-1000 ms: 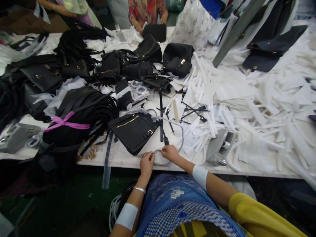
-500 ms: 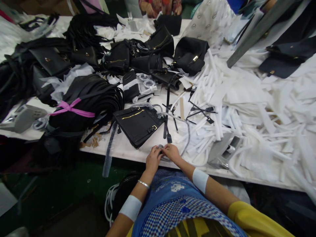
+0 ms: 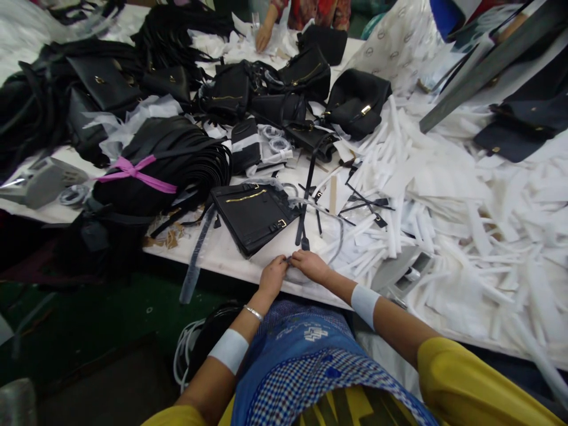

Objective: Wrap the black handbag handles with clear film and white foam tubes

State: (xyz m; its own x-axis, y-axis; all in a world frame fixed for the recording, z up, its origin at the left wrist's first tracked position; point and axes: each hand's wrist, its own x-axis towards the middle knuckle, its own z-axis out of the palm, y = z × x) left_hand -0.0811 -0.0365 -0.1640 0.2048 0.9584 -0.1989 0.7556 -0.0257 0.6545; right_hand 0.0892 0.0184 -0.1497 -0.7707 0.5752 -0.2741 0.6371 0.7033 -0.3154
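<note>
My left hand (image 3: pixel 273 276) and my right hand (image 3: pixel 311 266) meet at the table's front edge, fingertips pinched close together. Between them is a small dark-grey piece, mostly covered by the fingers; it looks like part of the film-wrapped strap (image 3: pixel 341 234) that curves down from the black bag. That black leather bag (image 3: pixel 255 216), with a gold zip and a gold buckle, lies flat just beyond my left hand. Thin black straps (image 3: pixel 305 220) lie beyond my fingertips, one tab end near my right hand.
Black bags (image 3: pixel 359 103) and a strap bundle tied with pink ribbon (image 3: pixel 137 173) cover the left and back. White padding strips (image 3: pixel 448 177) heap up at right, beside a grey tape dispenser (image 3: pixel 402 272). Across the table, a person's hand (image 3: pixel 264 38) reaches in.
My hands have drawn slightly apart, still pinching the small piece, and my fingers are flatter. The view has shifted a little. The person opposite has stretched a hand out over the table.
</note>
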